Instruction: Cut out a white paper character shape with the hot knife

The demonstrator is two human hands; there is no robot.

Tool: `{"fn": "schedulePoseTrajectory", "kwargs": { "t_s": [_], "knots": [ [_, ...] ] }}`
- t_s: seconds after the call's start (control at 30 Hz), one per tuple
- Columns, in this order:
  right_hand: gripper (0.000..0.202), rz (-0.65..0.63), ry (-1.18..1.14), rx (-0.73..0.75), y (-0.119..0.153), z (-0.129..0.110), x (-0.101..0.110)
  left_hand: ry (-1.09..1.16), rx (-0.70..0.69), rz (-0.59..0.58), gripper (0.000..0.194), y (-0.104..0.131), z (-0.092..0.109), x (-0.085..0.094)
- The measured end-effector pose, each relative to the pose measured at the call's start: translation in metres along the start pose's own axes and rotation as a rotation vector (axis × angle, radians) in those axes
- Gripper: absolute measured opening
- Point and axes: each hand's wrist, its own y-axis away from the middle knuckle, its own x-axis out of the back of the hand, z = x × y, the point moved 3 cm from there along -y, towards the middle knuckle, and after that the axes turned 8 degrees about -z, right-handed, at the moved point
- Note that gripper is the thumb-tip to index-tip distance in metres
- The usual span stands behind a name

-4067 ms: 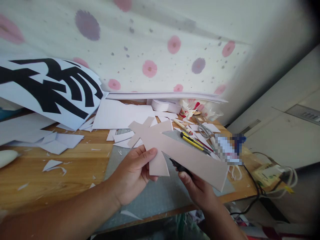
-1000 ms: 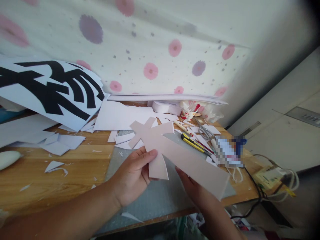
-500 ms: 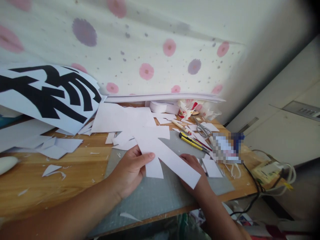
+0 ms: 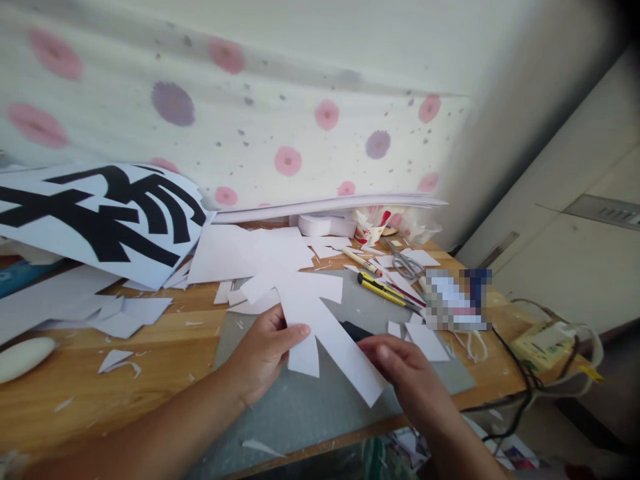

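My left hand (image 4: 267, 350) grips a white cut-out paper shape (image 4: 313, 310) between thumb and fingers, above a grey cutting mat (image 4: 345, 407). The shape has several strip-like arms. At its lower right arm, my right hand (image 4: 400, 360) is closed with thumb and fingertips at the paper's edge. A dark, flat piece (image 4: 354, 331) shows behind the paper beside the right fingertips; what it is cannot be made out. Just beyond the hands lies a yellow and black cutter (image 4: 383, 290) on the mat.
Paper scraps (image 4: 133, 313) litter the wooden table (image 4: 170, 360). A sheet with black strokes (image 4: 115, 213) leans at the left. Farther right are scissors (image 4: 407, 265), a pen (image 4: 361, 261), a patterned cup (image 4: 369, 230) and a power strip (image 4: 545, 343) with cables.
My right hand has come out from behind the paper to its right edge, and the dark piece now shows. The paper's lower right arm has swung slightly down and left. The view has shifted up.
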Motion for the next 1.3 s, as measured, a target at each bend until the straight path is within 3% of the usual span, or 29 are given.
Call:
{"fn": "schedulePoseTrajectory", "kwargs": {
  "t_s": [0.1, 0.3, 0.5, 0.67, 1.07, 1.3],
  "knots": [
    [0.04, -0.121, 0.04, -0.041, 0.005, 0.007, -0.01, -0.024, -0.013, -0.001, 0.032, -0.001, -0.002, 0.0],
    [0.044, -0.063, -0.061, -0.01, 0.014, 0.024, -0.026, -0.114, 0.045, -0.012, 0.037, -0.002, -0.008, 0.002],
    [0.039, -0.054, -0.056, 0.032, 0.023, 0.029, -0.027, -0.169, 0.052, -0.03, 0.034, 0.001, -0.007, 0.0],
    [0.039, -0.052, -0.065, 0.037, 0.026, 0.029, -0.028, -0.142, 0.052, -0.02, 0.033, 0.001, -0.008, -0.004],
    [0.054, -0.01, -0.239, -0.044, 0.022, 0.033, -0.042, 0.013, -0.008, 0.091, 0.047, -0.009, -0.01, 0.014],
    [0.051, -0.015, -0.246, -0.01, 0.021, 0.042, -0.043, -0.052, -0.043, 0.047, 0.038, -0.006, -0.004, 0.011]
  ]
}}
